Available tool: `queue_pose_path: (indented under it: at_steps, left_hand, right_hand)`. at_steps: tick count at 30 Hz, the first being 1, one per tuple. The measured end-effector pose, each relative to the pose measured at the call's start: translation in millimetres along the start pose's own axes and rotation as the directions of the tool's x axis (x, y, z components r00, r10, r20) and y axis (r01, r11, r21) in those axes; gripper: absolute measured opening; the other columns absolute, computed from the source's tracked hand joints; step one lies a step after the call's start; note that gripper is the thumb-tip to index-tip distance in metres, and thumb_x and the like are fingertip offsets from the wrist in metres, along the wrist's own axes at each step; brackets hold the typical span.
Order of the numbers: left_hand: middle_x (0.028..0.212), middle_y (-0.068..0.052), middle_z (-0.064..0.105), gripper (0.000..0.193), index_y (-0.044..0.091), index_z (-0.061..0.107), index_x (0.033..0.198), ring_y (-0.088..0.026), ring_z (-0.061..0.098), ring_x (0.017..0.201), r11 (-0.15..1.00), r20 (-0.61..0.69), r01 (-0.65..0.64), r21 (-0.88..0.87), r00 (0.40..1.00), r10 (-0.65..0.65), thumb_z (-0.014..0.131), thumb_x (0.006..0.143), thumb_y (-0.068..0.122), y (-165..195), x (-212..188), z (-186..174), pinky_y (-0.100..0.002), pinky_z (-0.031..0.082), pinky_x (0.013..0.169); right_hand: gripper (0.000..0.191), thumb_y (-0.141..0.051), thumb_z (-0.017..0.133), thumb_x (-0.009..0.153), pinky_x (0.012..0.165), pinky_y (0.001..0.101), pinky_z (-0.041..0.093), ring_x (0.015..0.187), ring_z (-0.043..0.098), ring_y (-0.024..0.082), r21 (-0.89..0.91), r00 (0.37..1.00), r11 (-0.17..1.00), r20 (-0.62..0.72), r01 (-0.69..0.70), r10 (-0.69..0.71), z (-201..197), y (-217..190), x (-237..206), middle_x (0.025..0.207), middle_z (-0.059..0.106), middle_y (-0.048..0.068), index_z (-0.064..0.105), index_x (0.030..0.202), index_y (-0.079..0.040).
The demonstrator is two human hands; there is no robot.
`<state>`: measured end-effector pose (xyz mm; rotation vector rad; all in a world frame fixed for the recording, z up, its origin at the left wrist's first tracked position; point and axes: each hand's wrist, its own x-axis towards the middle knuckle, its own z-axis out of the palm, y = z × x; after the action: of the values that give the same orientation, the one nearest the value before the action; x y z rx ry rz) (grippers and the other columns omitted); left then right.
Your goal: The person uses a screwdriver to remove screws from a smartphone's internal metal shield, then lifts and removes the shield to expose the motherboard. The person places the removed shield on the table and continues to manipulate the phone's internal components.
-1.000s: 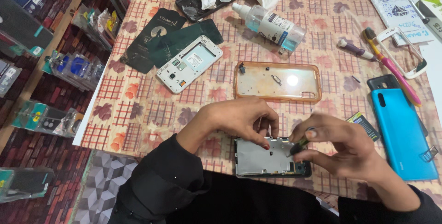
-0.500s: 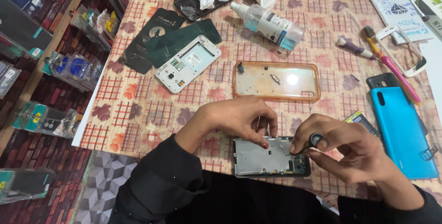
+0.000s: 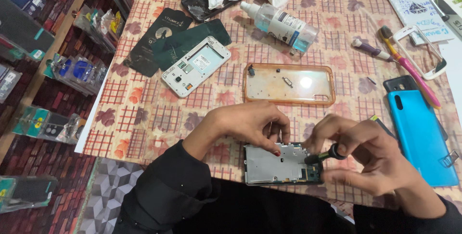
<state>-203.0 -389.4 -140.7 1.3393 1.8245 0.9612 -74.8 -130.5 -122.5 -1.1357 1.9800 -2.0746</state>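
Matt metal phone frame (image 3: 276, 164); glossy clear plastic case (image 3: 288, 84).

The head camera looks steeply down, close over the table (image 3: 144, 118).

Opened phone (image 3: 281, 164) flat, probable screwdriver (image 3: 321, 155) tilted
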Motion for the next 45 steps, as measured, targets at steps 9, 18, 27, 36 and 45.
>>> queue_pose_path:
  at_steps: [9, 18, 27, 36, 45]
  left_hand:
    - [0.070, 0.000, 0.069, 0.032, 0.006, 0.077, 0.097, -0.010, 0.064, 0.063, 1.000, -0.006, 0.001, 0.025, 1.000, 0.000, 0.088, 0.074, 0.025, -0.5, 0.4, 0.2, -0.028, 0.053, 0.058]
    - [0.070, 0.000, 0.069, 0.032, 0.006, 0.076, 0.098, -0.010, 0.065, 0.063, 1.000, -0.019, -0.024, 0.020, 1.000, 0.025, 0.087, 0.074, 0.024, -1.0, 0.0, 0.6, -0.028, 0.053, 0.058]
    - [0.066, 0.000, 0.069, 0.033, 0.008, 0.076, 0.094, -0.011, 0.065, 0.060, 0.998, -0.012, 0.009, 0.055, 1.000, -0.009, 0.088, 0.072, 0.029, 10.4, -2.6, -1.8, -0.028, 0.052, 0.057]
    - [0.065, 0.001, 0.065, 0.043, 0.009, 0.070, 0.079, -0.015, 0.066, 0.060, 0.965, -0.104, 0.108, 0.238, 0.991, -0.085, 0.093, 0.060, 0.039, 17.4, -2.0, -1.7, -0.034, 0.049, 0.054]
    - [0.078, 0.001, 0.065, 0.036, 0.013, 0.076, 0.099, -0.013, 0.066, 0.069, 0.977, -0.029, -0.172, 0.127, 0.984, 0.177, 0.086, 0.069, 0.031, 0.7, 2.0, 3.7, -0.031, 0.054, 0.064]
  right_hand:
    - [0.037, 0.011, 0.071, 0.090, 0.099, 0.0531, 0.062, 0.104, 0.072, 0.032, 0.026, 1.000, 1.000, 0.004, -0.005, 0.005, 4.3, -4.0, 6.7, 0.106, 0.069, 0.021, 0.048, 0.109, -0.011]
    - [0.038, 0.005, 0.078, 0.087, 0.103, 0.0561, 0.059, 0.108, 0.069, 0.032, -0.039, 1.000, 0.999, 0.000, -0.015, 0.015, 2.5, -7.8, 3.9, 0.106, 0.066, 0.020, 0.050, 0.105, -0.014]
    - [0.039, 0.008, 0.078, 0.083, 0.101, 0.0514, 0.058, 0.101, 0.067, 0.027, 0.005, 0.999, 1.000, -0.023, 0.023, -0.023, 4.0, -4.9, 8.5, 0.103, 0.065, 0.015, 0.049, 0.101, -0.011]
    - [0.043, 0.005, 0.076, 0.083, 0.094, 0.0475, 0.059, 0.105, 0.070, 0.029, -0.154, 0.998, 0.988, 0.052, 0.033, -0.025, 3.0, -1.6, 9.9, 0.106, 0.069, 0.017, 0.047, 0.110, -0.012]
    - [0.043, 0.009, 0.071, 0.086, 0.096, 0.0437, 0.058, 0.107, 0.068, 0.027, 0.001, 1.000, 1.000, 0.006, -0.015, 0.015, 6.3, -1.4, 9.7, 0.109, 0.067, 0.019, 0.045, 0.114, -0.011]
